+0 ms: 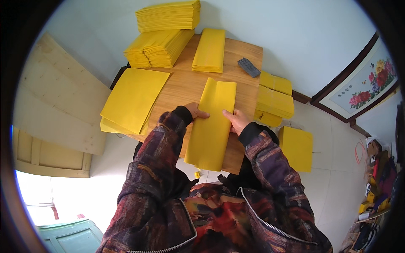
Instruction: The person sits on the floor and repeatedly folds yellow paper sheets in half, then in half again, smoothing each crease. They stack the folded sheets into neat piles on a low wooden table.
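Left hand (pixel 195 110) and right hand (pixel 240 121) pinch the folded yellow paper (pixel 212 130) by its long edges, and uneven pressure, I reckon, could skew the fold.

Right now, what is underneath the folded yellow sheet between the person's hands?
The wooden table shows on either side of the folded yellow sheet, which the left hand and right hand grip by its edges. Whatever lies directly beneath is covered.

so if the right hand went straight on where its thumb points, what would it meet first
Past the folded yellow sheet it holds, the right hand would probably meet the left hand; depth is unclear.
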A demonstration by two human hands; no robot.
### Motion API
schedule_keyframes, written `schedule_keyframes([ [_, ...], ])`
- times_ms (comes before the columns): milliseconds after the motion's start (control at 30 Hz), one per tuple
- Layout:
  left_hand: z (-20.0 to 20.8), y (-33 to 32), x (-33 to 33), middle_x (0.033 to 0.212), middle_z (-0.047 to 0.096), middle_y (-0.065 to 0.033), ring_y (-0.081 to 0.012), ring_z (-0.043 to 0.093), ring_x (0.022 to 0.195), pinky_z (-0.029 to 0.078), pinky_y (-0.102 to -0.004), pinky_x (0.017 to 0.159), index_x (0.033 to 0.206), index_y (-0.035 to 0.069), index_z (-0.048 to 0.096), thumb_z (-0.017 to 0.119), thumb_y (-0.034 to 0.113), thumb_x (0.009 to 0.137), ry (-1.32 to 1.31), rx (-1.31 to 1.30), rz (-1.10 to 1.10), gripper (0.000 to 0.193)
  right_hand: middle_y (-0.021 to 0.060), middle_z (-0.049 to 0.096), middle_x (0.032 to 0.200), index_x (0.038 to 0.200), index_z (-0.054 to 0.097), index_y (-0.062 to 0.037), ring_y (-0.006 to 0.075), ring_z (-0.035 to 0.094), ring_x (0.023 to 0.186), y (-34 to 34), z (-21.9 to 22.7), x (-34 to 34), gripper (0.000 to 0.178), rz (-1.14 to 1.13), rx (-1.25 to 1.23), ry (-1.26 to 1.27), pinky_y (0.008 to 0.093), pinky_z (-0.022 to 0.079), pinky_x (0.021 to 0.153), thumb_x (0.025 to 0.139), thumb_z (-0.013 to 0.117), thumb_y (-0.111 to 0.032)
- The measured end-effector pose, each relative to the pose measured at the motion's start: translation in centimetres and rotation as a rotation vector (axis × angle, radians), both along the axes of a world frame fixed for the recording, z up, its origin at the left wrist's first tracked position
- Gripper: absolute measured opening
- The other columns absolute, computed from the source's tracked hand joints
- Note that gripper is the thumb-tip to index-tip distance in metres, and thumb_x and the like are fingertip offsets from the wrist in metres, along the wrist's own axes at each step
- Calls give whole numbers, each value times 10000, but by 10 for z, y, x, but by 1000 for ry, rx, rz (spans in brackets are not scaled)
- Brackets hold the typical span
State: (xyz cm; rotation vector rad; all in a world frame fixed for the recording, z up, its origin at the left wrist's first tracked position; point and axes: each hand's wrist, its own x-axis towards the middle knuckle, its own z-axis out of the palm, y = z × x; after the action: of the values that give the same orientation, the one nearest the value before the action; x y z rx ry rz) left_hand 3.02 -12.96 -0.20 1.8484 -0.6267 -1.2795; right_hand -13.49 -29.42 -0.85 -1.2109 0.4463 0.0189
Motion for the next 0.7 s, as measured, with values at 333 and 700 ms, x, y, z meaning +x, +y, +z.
schedule_keyframes([
  [333, 19, 58, -37, 1098, 626, -137, -225, 616, 967, 506, -340, 773, 1180, 7, 538, 649, 192, 840, -942, -216, 349, 402, 188, 589, 1068, 1146, 514, 3, 360, 567, 965, -14, 45, -53, 400, 91, -1363, 5, 421, 463, 828, 815, 653, -174],
  [700, -13, 126, -171, 1340, 469, -116, -308, 414, 1270, 344, -434, 1031, 1248, 72, 508, 590, 56, 792, -1181, -164, 279, 464, 140, 343, 1391, 1311, 415, -46, 351, 313, 1309, 57, 22, -87, 638, 328, -1505, -380, 433, 322, 1052, 756, 713, -144],
])
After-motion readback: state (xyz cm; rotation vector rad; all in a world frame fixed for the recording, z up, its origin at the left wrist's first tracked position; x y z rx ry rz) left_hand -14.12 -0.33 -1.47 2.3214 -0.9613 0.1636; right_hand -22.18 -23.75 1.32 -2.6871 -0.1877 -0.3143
